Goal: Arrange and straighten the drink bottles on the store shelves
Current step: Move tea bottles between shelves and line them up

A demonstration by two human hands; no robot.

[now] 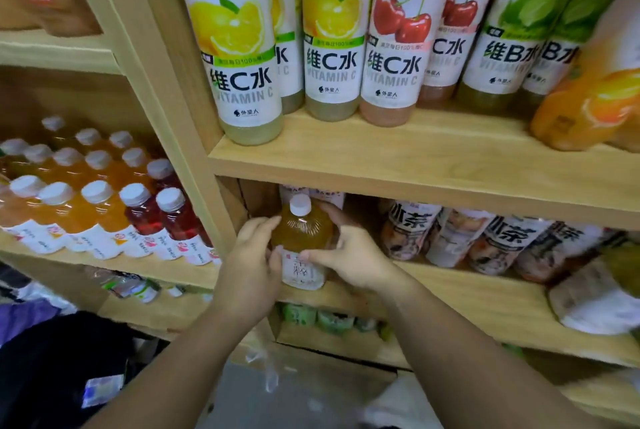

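An amber drink bottle (302,238) with a white cap and white label stands at the left end of the middle shelf (467,293). My left hand (251,264) grips its left side and my right hand (348,257) grips its right side, thumb across the label. To its right, a row of tea bottles (491,241) with dark characters on white labels leans at different angles. More white-labelled bottles stand behind the held one, mostly hidden.
The upper shelf (415,165) carries large vitamin water bottles (332,48) and an orange drink (588,106) at the right. The left bay holds several rows of white-capped orange and red bottles (100,207). Green-labelled bottles (318,318) sit on a lower shelf.
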